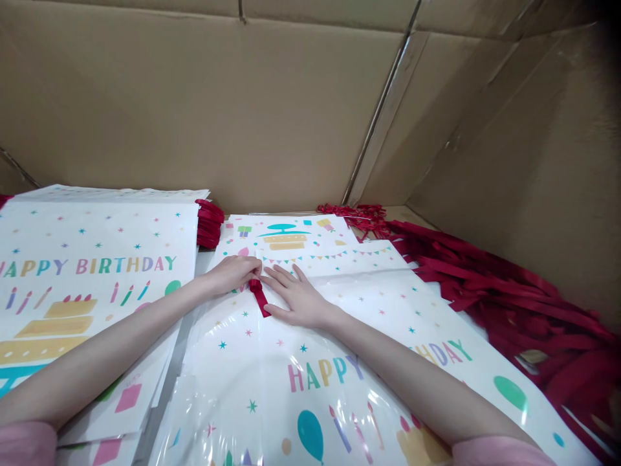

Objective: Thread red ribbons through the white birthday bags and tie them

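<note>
A short dark red ribbon (261, 302) lies on a glossy printed birthday bag or sheet (310, 336) in front of me. My left hand (235, 273) is closed in a pinch at the ribbon's upper end, where it curls. My right hand (299, 299) rests flat on the same glossy surface, fingers spread. Its index and middle fingertips reach close to my left fingers, and its thumb lies by the ribbon's lower end. What sits right between my left fingertips is partly hidden.
A stack of matching birthday prints (97, 226) lies at the left, with bundled red ribbon (209, 223) at its edge. A large heap of red ribbons (504, 298) fills the right side. Thin red strips (356, 217) lie at the back. Cardboard walls (204, 110) enclose the area.
</note>
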Motion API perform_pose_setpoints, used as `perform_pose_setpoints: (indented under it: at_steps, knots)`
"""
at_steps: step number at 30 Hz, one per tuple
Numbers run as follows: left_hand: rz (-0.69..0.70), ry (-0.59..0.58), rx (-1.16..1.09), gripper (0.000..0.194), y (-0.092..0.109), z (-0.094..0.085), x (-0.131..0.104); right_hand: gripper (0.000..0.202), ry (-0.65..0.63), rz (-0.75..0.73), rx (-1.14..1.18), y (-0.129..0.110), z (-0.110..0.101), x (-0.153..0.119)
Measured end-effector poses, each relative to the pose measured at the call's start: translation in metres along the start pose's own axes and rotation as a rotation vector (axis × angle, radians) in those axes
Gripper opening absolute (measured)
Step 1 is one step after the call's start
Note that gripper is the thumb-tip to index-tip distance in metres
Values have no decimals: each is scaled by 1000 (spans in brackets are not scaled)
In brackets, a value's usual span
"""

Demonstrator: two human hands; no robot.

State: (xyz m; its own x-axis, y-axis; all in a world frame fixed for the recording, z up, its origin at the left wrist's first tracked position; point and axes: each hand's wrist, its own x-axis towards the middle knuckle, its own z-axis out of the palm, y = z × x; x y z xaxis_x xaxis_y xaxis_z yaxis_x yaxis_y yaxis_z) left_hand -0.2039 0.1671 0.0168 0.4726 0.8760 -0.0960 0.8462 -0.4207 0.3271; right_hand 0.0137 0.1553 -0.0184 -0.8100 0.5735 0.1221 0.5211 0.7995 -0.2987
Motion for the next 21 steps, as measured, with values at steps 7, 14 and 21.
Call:
perform_pose_setpoints:
  at_steps: [7, 14, 21]
  knots:
    - [46, -131, -145, 13, -7, -9, 1, 65, 33, 19, 51, -2, 0, 0]
    - [21, -308, -219, 39, -13, -36, -9, 74, 60, 52, 146, -2, 0, 3]
    - [-13, -112, -44, 60, -2, -45, -44, 88, 45, 75, 191, -15, 6, 19]
